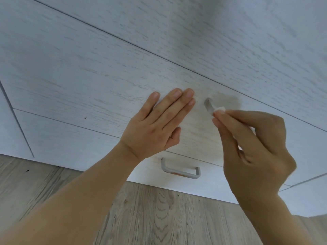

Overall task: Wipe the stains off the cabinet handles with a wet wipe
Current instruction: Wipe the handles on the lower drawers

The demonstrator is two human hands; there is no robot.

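Note:
A white wood-grain cabinet front fills the view. My left hand lies flat on a drawer face, fingers together, holding nothing. Just right of it a grey handle sticks out, and only its left end shows. My right hand pinches a small folded white wet wipe against that handle and hides the remainder of the handle. On the drawer below, a second grey handle carries an orange-brown stain along its bar.
A greyish smudge marks the drawer face above the upper handle. Small dark specks dot the cabinet at the left. Light wood-pattern floor runs below the cabinet base. Drawer seams cross the front diagonally.

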